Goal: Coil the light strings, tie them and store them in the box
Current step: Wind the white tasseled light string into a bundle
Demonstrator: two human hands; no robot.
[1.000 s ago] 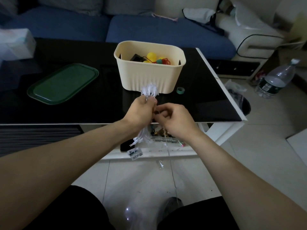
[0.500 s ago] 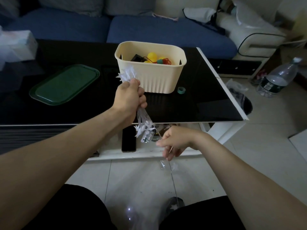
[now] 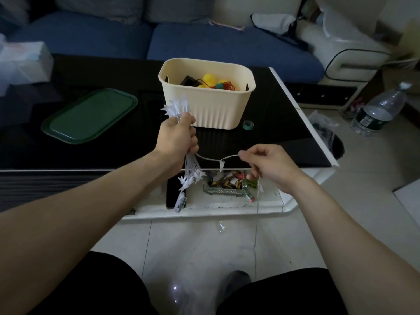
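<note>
My left hand (image 3: 177, 137) grips a coiled bundle of the white star light string (image 3: 191, 173); star tips stick out above the fist and loops with a small battery case hang below it. A single strand runs from the fist across to my right hand (image 3: 266, 164), which pinches the wire between thumb and fingertips at the table's front edge. From there the string drops to the floor. The cream box (image 3: 209, 110) stands on the black table just beyond my left hand, with a coloured ball light string (image 3: 213, 81) inside.
A green lid (image 3: 91, 115) lies on the black table (image 3: 272, 142) to the left, a green tape roll (image 3: 247, 125) right of the box. A lower shelf holds a phone (image 3: 172, 189) and a glass tray (image 3: 227, 185). A water bottle (image 3: 379, 110) stands on the floor at right.
My right hand has risen from below the table edge to the level of my left hand, drawing a strand of string up with it. My left hand has stayed nearly in place.
</note>
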